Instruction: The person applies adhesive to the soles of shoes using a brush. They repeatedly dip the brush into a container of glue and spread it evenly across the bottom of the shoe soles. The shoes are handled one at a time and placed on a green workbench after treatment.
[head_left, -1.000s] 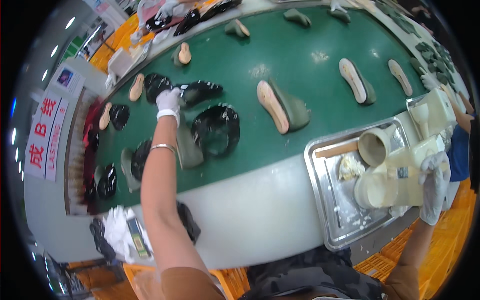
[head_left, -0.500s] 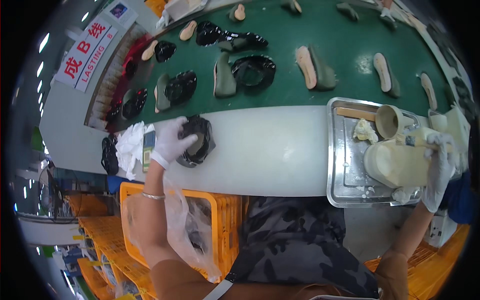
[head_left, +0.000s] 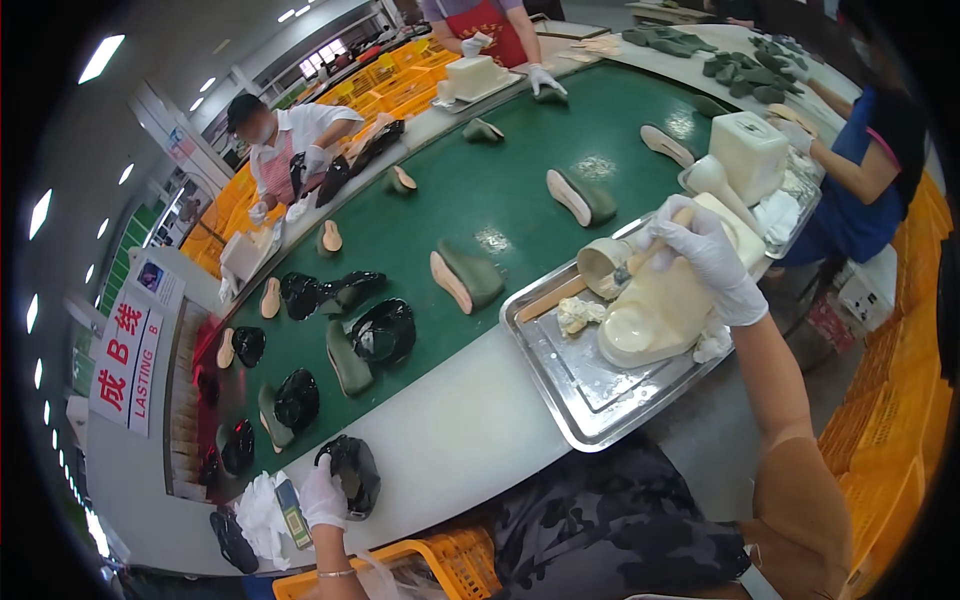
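Two hands: both gloved in white, both busy, well apart across the bench.
Change: a second ago the left hand was out on the green conveyor belt over the black pieces; half a second ago it was back at the white bench edge with one black piece under it. Now it sits at the same spot.
Left hand: fingers curled against the black shoe upper, pressing its near end; closed grip likely, but fingertips hidden, so cannot tell for sure.
Upper location: on the white bench rim, just off the belt, beside a crumpled white cloth.
Upper axis: long axis runs away from the person toward the belt, tilted slightly left; far end points at the belt, near end at the hand. Toe or heel cannot be told.
Meaning: piece reads as pulled off the belt and parked for work.
Right hand: closed round a brush handle, same as in both earlier frames; brush end dips into the cream glue pot.
Tray: steel tray carries the pot and a cream container.
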